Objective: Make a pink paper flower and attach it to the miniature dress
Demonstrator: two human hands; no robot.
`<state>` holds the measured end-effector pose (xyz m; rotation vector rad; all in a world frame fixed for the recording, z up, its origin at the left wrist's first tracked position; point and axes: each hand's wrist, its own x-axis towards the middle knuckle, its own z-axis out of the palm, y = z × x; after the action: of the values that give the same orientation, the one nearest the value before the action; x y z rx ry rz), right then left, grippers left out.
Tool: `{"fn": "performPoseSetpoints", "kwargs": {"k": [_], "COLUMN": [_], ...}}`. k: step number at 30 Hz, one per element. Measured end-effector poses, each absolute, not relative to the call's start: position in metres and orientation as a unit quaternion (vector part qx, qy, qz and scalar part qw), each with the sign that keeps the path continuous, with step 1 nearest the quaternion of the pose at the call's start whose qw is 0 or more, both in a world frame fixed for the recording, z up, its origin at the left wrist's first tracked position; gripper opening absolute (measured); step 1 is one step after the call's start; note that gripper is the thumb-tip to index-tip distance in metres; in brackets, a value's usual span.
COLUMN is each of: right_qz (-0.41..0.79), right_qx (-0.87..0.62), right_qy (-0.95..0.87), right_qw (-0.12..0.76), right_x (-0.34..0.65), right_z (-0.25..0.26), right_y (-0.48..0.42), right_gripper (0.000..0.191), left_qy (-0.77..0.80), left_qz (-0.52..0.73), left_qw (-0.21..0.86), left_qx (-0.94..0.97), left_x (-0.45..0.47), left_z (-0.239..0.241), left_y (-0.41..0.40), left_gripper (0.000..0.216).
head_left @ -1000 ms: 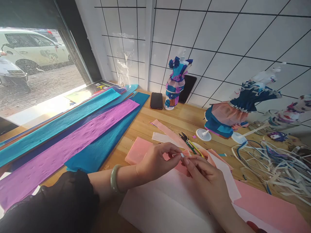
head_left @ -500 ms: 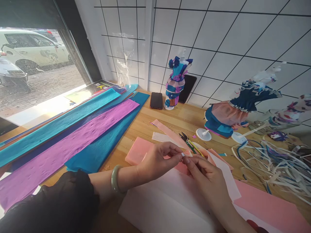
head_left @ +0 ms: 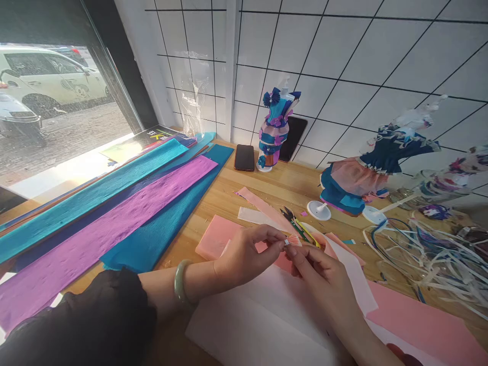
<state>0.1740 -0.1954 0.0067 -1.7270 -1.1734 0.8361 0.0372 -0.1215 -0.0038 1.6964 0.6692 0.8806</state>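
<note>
A small pleated paper fan (head_left: 293, 240), pink with white lines, is pinched at its narrow white end between both hands. My left hand (head_left: 246, 254), below a pale green bangle (head_left: 181, 280), closes thumb and forefinger on that end from the left. From the right, the thumb and fingers of my right hand (head_left: 328, 284) press on the same spot; part of the piece is hidden by the fingertips. White paper (head_left: 259, 315) lies under the hands. Just beyond them are scissors (head_left: 288, 217) with dark blades and a yellow-handled tool (head_left: 310, 236), partly covered.
Long purple crepe paper (head_left: 152, 198) and teal crepe paper (head_left: 152, 244) spread across the left. At the back stand a phone (head_left: 244, 158) and a doll in a paper dress (head_left: 272, 132); another dressed doll (head_left: 354, 183) leans rightward. Tangled paper strips (head_left: 427, 259) lie at right.
The view has shifted very slightly. Both hands keep their pinch on the pleated paper fan, almost without moving.
</note>
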Motion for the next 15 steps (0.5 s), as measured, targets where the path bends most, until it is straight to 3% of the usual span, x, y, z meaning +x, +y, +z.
{"fn": "performPoseSetpoints", "kwargs": {"k": [7,15], "right_qz": [0.369,0.364], "right_qx": [-0.678,-0.687], "right_qy": [-0.472,-0.478], "right_qw": [0.427,0.409], "right_x": [0.1746,0.1753], "right_z": [0.0052,0.0042], "right_y": [-0.1947,-0.193], "right_gripper": [0.039,0.04], "left_qy": [0.268,0.278], "left_qz": [0.422,0.403], "left_qw": [0.44,0.464], "left_qx": [0.746,0.738], "left_x": [0.0389,0.0388], "left_z": [-0.0097,-0.0078], "left_y": [-0.1197,-0.1215], "left_gripper": [0.015,0.013]}}
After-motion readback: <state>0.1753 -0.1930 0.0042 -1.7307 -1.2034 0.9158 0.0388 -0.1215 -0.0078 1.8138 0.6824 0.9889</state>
